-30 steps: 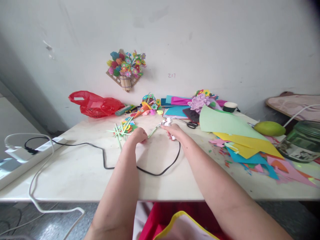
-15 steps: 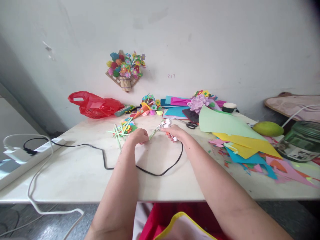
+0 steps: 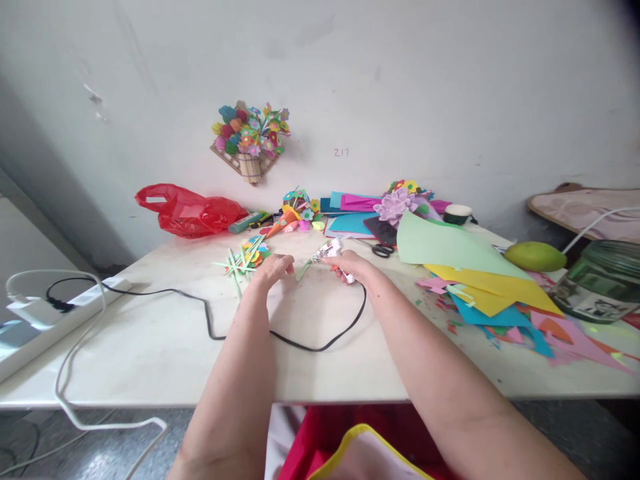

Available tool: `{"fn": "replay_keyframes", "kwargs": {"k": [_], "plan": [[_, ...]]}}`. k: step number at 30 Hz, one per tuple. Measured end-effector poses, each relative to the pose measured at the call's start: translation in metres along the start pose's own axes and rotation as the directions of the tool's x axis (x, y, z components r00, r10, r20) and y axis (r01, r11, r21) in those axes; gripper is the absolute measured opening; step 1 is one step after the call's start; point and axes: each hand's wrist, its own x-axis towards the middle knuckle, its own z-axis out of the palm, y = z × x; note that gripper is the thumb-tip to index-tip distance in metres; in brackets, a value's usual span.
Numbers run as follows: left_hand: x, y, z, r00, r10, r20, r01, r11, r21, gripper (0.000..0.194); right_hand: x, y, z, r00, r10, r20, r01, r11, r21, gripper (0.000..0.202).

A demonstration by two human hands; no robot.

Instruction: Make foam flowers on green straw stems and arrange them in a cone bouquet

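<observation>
In my right hand (image 3: 346,264) is a white hot glue gun (image 3: 331,249), its nozzle pointing left. A black cord runs from its handle across the table. Just left of the nozzle a thin green paper strip (image 3: 303,269) lies at a slant. My left hand (image 3: 278,268) is beside that strip, with its fingers somewhat apart and a small gap between fingertips and strip. Nothing shows in the left fingers. To the left of this hand lies a pile of paper flowers with green stems (image 3: 245,260).
A red plastic bag (image 3: 195,212), scissors (image 3: 383,251), coloured paper sheets (image 3: 450,250) and paper scraps (image 3: 520,330) lie around. A green glass jar (image 3: 603,283) and a yellow-green fruit (image 3: 535,257) stand right. The black cord (image 3: 320,349) reaches a power strip (image 3: 95,300).
My left hand has loosened its fingers and shifted slightly left and up, away from the green strip. My right hand with the glue gun has hardly moved.
</observation>
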Motion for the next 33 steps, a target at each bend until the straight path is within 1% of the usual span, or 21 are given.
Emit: {"fn": "replay_keyframes", "kwargs": {"k": [2, 4, 5, 7, 8, 10, 12, 15, 18, 24, 29, 33], "plan": [[0.0, 0.0, 0.002, 0.995, -0.097, -0.023, 0.097, 0.995, 0.016, 0.035, 0.0, 0.0, 0.0, 1.0, -0.01, 0.003, 0.01, 1.0, 0.0, 0.035], [0.0, 0.0, 0.007, 0.985, -0.142, -0.1, 0.152, 0.983, 0.099, 0.034, -0.002, -0.001, 0.0, 1.0, -0.003, 0.005, 0.003, 1.0, 0.003, 0.035], [0.0, 0.001, 0.011, 0.979, -0.136, -0.153, 0.158, 0.977, 0.14, 0.035, -0.003, -0.001, 0.0, 1.0, 0.008, 0.003, -0.008, 1.0, 0.005, 0.036], [0.0, 0.003, 0.02, 0.975, -0.031, -0.221, 0.078, 0.974, 0.211, 0.036, -0.004, -0.003, 0.001, 1.0, 0.031, 0.0, -0.031, 1.0, 0.002, 0.036], [0.0, 0.004, 0.025, 0.973, 0.011, -0.229, 0.046, 0.969, 0.242, 0.037, -0.005, -0.003, 0.001, 0.999, 0.038, -0.001, -0.038, 0.999, 0.0, 0.036], [0.0, 0.005, 0.032, 0.976, 0.043, -0.215, 0.021, 0.958, 0.287, 0.041, -0.005, -0.003, 0.001, 0.999, 0.039, 0.001, -0.039, 0.999, -0.003, 0.037], [0.001, 0.006, 0.036, 0.983, 0.041, -0.176, 0.017, 0.949, 0.316, 0.045, -0.003, -0.003, 0.001, 1.0, 0.03, 0.005, -0.03, 1.0, -0.004, 0.037], [0.002, 0.005, 0.039, 0.993, 0.03, -0.114, 0.01, 0.942, 0.336, 0.05, 0.0, -0.001, 0.001, 1.0, 0.026, 0.009, -0.026, 1.0, -0.004, 0.036], [0.004, 0.004, 0.041, 0.997, 0.02, -0.078, 0.007, 0.943, 0.332, 0.053, 0.001, 0.0, 0.001, 0.999, 0.04, 0.003, -0.04, 0.999, -0.003, 0.036], [0.006, 0.003, 0.043, 0.999, -0.003, -0.054, 0.02, 0.948, 0.318, 0.056, -0.002, -0.002, 0.002, 0.999, 0.046, 0.004, -0.046, 0.999, -0.007, 0.037], [0.008, 0.002, 0.046, 0.999, 0.029, -0.045, -0.013, 0.947, 0.321, 0.058, -0.002, -0.002, 0.002, 0.999, 0.042, 0.004, -0.042, 0.999, -0.003, 0.036], [0.008, 0.002, 0.046, 0.998, -0.004, -0.066, 0.025, 0.949, 0.316, 0.057, -0.003, -0.002, 0.002, 0.999, 0.032, 0.011, -0.032, 0.999, -0.006, 0.036]]}}
